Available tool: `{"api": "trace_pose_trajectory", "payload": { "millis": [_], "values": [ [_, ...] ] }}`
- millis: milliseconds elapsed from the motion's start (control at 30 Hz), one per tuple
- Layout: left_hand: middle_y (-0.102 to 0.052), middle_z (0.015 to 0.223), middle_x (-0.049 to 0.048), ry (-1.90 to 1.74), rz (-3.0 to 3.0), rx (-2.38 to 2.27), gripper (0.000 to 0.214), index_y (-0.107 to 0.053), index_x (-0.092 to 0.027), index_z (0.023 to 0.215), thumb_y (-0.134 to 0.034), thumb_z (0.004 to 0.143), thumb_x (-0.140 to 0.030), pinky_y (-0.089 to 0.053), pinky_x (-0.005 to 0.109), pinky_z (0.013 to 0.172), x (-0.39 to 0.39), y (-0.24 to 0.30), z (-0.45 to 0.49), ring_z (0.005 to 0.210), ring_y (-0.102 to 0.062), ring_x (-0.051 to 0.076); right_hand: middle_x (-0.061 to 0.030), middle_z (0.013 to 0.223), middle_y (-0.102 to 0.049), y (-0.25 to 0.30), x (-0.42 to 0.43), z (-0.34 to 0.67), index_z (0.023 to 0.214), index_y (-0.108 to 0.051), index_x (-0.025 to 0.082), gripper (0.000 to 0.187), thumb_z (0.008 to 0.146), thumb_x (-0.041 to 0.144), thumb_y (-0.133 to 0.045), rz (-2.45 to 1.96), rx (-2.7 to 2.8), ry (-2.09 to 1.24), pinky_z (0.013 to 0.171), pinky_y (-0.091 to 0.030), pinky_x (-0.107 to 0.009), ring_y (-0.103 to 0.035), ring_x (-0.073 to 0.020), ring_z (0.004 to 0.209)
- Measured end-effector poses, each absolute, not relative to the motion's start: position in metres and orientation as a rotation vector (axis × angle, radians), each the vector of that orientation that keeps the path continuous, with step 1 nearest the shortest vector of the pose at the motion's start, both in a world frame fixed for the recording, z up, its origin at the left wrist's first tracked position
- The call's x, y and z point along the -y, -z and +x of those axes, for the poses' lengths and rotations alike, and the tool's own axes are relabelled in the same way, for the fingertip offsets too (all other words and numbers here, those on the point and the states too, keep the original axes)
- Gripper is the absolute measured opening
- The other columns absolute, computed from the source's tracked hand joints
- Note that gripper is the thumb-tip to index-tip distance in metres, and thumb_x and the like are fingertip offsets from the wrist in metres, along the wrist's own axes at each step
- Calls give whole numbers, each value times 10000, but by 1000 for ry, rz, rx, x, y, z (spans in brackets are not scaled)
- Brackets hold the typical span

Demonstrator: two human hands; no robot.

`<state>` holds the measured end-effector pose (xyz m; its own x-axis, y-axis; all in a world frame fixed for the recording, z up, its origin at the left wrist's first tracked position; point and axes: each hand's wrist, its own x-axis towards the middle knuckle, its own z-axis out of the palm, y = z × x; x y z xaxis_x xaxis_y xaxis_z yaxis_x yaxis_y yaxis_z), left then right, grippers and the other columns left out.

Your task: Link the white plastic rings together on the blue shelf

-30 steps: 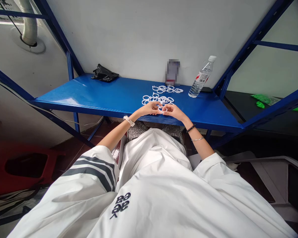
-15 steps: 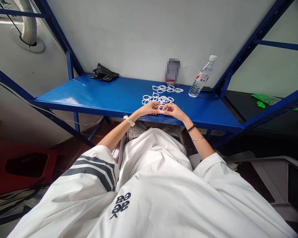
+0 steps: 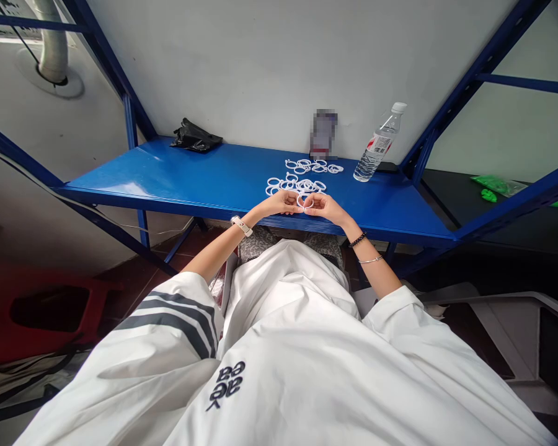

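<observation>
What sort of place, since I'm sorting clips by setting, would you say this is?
Probably a workshop or storeroom corner, though I can't be certain: a plain blue table set within a blue rack frame, with many loose white rings lying on it.

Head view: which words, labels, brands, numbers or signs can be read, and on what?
White shirt: black lettering, seemingly with "e" and "a"; the word cannot be made out.
Bottle: label too small to read.
Pixelated object: nothing legible.
</observation>
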<state>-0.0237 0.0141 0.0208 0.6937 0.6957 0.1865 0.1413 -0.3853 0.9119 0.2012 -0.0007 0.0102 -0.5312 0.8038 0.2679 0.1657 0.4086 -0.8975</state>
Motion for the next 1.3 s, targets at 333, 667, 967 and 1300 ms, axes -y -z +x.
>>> {"api": "trace_pose_trajectory", "payload": {
  "millis": [333, 667, 967, 1300],
  "values": [
    [-573, 574, -45, -691, 1878, -667, 531, -655, -122, 968, -884, 705, -522, -431, 196, 535, -13, -22, -23, 543, -538, 86, -31, 912, -699, -7, -2, 203, 842, -670, 201, 397, 704, 518, -865, -833, 1951, -1130, 835, -579, -379, -674, -198, 827],
    [-574, 564, -36, -688, 1885, -655, 494, -676, -117, 929, -889, 708, -503, -424, 199, 530, -11, -24, -24, 540, -538, 87, -31, 910, -699, -9, 1, 201, 843, -662, 206, 416, 700, 537, -869, -837, 1957, -1128, 833, -585, -377, -673, -196, 828],
    [-582, 578, -28, -679, 1882, -659, 509, -655, -120, 903, -888, 697, -523, -432, 207, 541, -11, -25, -23, 560, -546, 95, -23, 913, -685, -7, -1, 202, 857, -665, 207, 367, 711, 468, -878, -808, 1952, -1144, 825, -576, -354, -671, -183, 824],
    [-589, 578, -16, -699, 1893, -651, 486, -633, -130, 812, -881, 695, -531, -414, 209, 523, -11, -24, -23, 565, -557, 104, -37, 940, -702, -9, 1, 201, 897, -663, 212, 399, 730, 521, -853, -815, 1966, -1118, 840, -584, -363, -679, -201, 865]
  ]
}}
